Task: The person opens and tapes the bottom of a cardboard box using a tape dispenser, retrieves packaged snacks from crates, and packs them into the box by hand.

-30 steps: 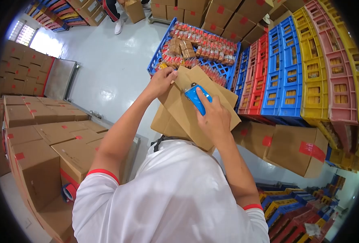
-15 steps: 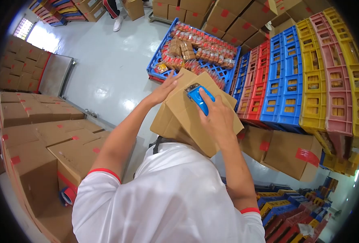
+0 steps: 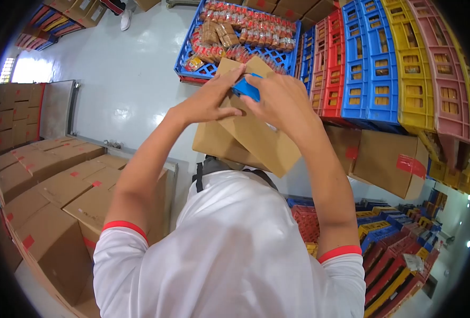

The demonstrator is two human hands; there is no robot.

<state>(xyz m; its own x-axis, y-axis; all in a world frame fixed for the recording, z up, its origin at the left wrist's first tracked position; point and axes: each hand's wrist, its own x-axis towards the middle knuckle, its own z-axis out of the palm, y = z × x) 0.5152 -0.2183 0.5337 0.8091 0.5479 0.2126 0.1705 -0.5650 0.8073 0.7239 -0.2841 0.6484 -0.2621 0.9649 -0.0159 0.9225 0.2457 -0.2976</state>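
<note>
A cardboard box (image 3: 258, 139) with partly folded top flaps sits right before my body. My left hand (image 3: 211, 100) rests on its left flap, thumb and fingers spread apart. Closed in my right hand (image 3: 285, 100) is a blue hand-held tool (image 3: 247, 90), held over the flaps close to my left fingertips. The tool's working end is mostly hidden by my hands, so I cannot tell whether it touches the cardboard.
Beyond the box stands a blue crate (image 3: 184, 53) of packaged bread-like goods. Stacked colored crates (image 3: 370, 69) line the right, with a taped carton (image 3: 386, 159) below them. Cartons (image 3: 49, 185) fill the left. A person's shoe (image 3: 125, 21) shows on the floor (image 3: 123, 79) at the back.
My left hand has moved inward onto the flap. My right hand has carried the blue tool up and left toward it, and the camera view has shifted.
</note>
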